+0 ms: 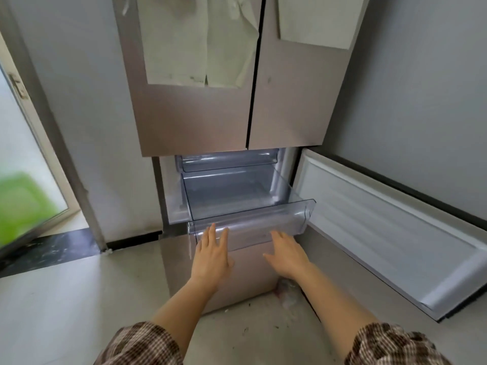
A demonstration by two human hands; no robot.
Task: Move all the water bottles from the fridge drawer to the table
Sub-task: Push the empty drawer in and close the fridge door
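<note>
A clear plastic fridge drawer [247, 206] is pulled out from the lower compartment of a bronze fridge [197, 114]. I see no water bottles inside it. My left hand [212, 255] lies flat with fingers spread against the drawer's front panel, left of centre. My right hand [286, 252] is open too, its fingers touching the front panel right of centre. Both hands hold nothing. A second clear drawer [229, 160] sits pushed in above the open one.
The lower fridge door [390, 233] is swung wide open to the right, along the grey wall. A glass door [31, 167] with something green behind it stands at the left. Crumpled plastic [288, 293] lies on the floor under my right forearm. Papers are stuck on the upper doors.
</note>
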